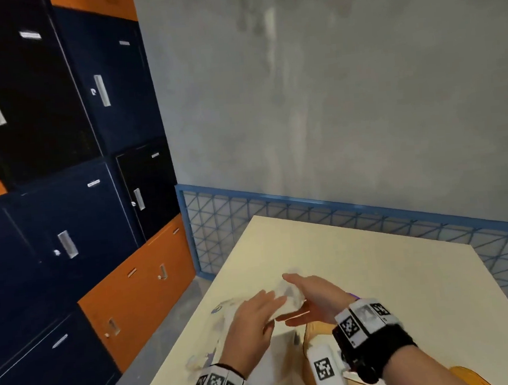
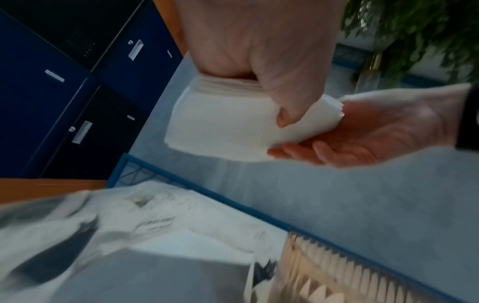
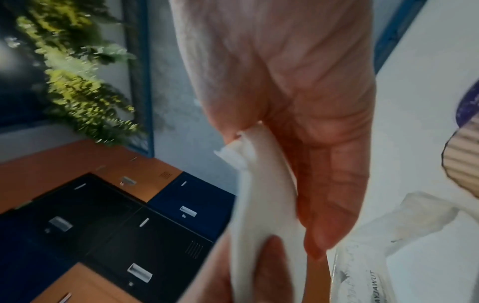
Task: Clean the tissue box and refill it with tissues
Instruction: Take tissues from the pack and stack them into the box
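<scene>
Both hands hold a white stack of tissues (image 1: 289,296) in the air over the cream table (image 1: 406,286). My left hand (image 1: 256,313) grips the stack (image 2: 223,125) from above, thumb pressed on its face. My right hand (image 1: 312,297) holds the stack's other end (image 3: 261,194), thumb on one side and fingers (image 3: 334,194) along the other. Below the hands sits the wooden tissue box (image 1: 314,332) with ribbed sides (image 2: 337,276), mostly hidden by my right wrist. The box's edge (image 3: 464,155) shows at the right of the right wrist view.
A crumpled clear plastic wrapper (image 1: 222,311) lies on the table left of the box, also under my left wrist (image 2: 103,225). Blue and orange lockers (image 1: 80,206) stand to the left, a blue wire fence (image 1: 339,216) and grey wall behind the table.
</scene>
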